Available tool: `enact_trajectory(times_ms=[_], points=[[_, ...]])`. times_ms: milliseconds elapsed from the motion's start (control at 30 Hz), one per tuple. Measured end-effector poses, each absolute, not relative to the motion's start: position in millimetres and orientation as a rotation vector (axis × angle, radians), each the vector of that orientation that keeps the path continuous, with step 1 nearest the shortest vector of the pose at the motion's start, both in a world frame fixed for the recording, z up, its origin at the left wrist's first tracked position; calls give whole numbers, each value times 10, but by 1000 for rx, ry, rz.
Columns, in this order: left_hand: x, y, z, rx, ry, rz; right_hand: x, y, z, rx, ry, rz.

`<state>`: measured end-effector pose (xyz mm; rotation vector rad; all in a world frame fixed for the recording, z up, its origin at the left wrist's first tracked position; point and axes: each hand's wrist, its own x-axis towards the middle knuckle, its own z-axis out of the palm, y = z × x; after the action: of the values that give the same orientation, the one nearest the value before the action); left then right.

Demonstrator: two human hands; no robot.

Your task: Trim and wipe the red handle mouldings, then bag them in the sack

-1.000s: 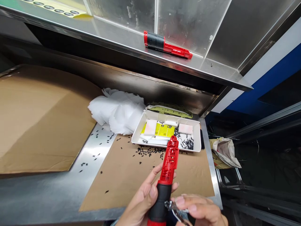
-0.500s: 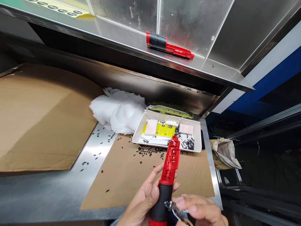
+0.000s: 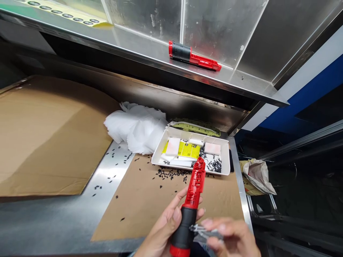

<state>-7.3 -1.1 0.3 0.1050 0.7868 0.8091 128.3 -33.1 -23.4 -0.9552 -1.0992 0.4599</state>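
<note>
Handle (image 3: 191, 203): red end aims fwd twd tray, long axis tipped slightly R.
L hand (image 3: 163, 228): closed round handle.
R hand (image 3: 235, 233): pinches blurred metal tool (image 3: 205, 231).
Wht tray (image 3: 225, 157): yel. sheet (image 3: 190, 150), blk bits (image 3: 215, 165) inside.

The hands (image 3: 164, 228) are bare (right one (image 3: 235, 235) blurred), bluish cloth (image 3: 131, 254) edging the left wrist (image 3: 143, 249).
</note>
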Motion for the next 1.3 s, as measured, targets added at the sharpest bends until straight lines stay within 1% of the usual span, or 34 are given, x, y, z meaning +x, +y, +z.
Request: enact_trajectory(times_ms=[67, 133, 233, 333, 467, 567, 767, 933, 1100, 1233, 1300], points=[[-75, -7, 21, 88, 745, 811, 1425, -267, -188, -954, -884, 644], [-81, 3, 55, 98, 721, 816, 1591, -202, -162, -939, -688, 756], [-96, 25, 85, 81, 715, 810, 1773, -142, -189, -925, -563, 753], [-115, 46, 48, 24, 700, 806, 1821, -135, -254, -991, -582, 644], [-142, 60, -55, -80, 649, 799, 1777, -163, -306, -1086, -761, 486], [-161, 58, -106, -134, 653, 784, 1684, -208, -306, -1076, -964, 420], [-178, 28, -140, -106, 624, 815, 1389, -316, -174, -1082, -962, 517], [-176, 25, -85, -44, 703, 887, 1260, -320, -124, -1086, -1239, 640], [-148, 31, 41, -41, 756, 916, 1276, -312, -229, -1285, -1586, 463], [-119, 37, 104, 10, 797, 967, 1605, -323, -198, -948, -1720, 496], [-119, 37, 98, 26, 805, 967, 1745, -307, -211, -882, -1723, 536]])
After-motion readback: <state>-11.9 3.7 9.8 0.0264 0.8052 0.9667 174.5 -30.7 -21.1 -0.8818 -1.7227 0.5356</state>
